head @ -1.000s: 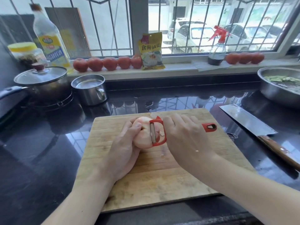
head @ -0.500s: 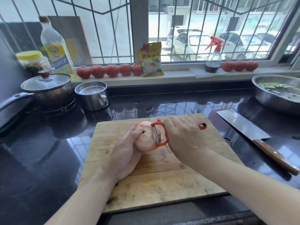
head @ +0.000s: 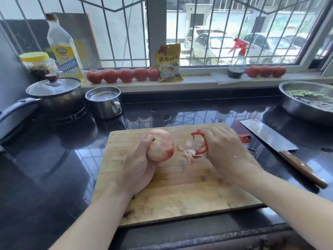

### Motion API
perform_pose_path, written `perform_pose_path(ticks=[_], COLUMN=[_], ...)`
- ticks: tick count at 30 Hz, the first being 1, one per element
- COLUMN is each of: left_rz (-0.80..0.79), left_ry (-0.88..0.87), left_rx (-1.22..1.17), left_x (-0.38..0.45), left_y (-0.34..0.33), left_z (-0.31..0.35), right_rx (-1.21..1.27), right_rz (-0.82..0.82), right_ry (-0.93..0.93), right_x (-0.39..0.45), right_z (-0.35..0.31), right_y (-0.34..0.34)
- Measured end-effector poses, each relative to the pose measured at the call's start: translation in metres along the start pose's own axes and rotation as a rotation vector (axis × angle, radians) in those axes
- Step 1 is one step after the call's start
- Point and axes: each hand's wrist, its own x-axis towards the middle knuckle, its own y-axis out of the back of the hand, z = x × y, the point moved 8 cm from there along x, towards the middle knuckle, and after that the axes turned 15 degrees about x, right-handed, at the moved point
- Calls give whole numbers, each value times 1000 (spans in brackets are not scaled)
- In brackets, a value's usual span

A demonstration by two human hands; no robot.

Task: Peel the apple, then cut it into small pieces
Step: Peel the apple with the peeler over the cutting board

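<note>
My left hand (head: 138, 166) grips a mostly peeled apple (head: 161, 145) with a few red skin patches, held just above the wooden cutting board (head: 180, 195). My right hand (head: 227, 148) holds a red peeler (head: 202, 143) a short way right of the apple, low over the board. Thin pink peel scraps (head: 188, 153) lie on the board between the apple and the peeler. A cleaver (head: 270, 138) with a wooden handle rests on the black counter to the right of the board.
A steel bowl of greens (head: 310, 103) sits at far right. A lidded pot (head: 54, 92) and a steel cup (head: 104, 101) stand at back left. Tomatoes (head: 124, 74), an oil bottle (head: 63, 49), a yellow packet (head: 168, 63) and a spray bottle (head: 237, 60) line the windowsill.
My right hand has pulled the peeler off the apple and moved right and down toward the board. Peel scraps now lie on the board. The left hand still holds the apple.
</note>
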Motion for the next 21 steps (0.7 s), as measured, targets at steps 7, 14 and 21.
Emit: perform_pose_path(ticks=[7,14,21], left_rz=[-13,-73,-85], left_ry=[13,63,57], left_rx=[-26,-114,-77], left_x=[4,5,3], left_y=[-4,-4,-6], left_z=[-2,-5,-8], right_rx=[-178,-184,-391], right_rz=[-143,8,-155], right_ry=[-59,-57,-69], right_x=[-8,-1,3], right_z=[10,7,13], right_y=[-7,26,31])
